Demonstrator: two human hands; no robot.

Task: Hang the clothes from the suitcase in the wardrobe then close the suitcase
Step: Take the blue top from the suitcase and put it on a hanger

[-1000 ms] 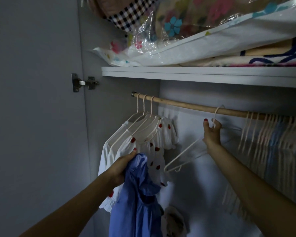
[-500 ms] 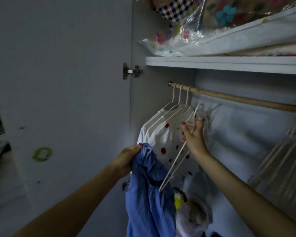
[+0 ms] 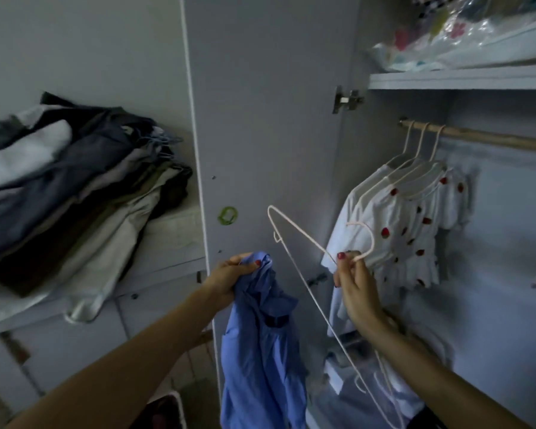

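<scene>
Two hands grip: left hand (image 3: 229,278) blue garment (image 3: 260,345), right hand (image 3: 355,289) pinching hanger (image 3: 304,274); open wardrobe door (image 3: 270,119)

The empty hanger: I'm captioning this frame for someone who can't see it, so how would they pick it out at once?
Start at the wooden rail inside the open wardrobe, where three hangers carry white strawberry-print tops. Below and left of them, the right hand pinches the empty hanger just under its hook. It alone is off the rail, tilted and bare.
</scene>
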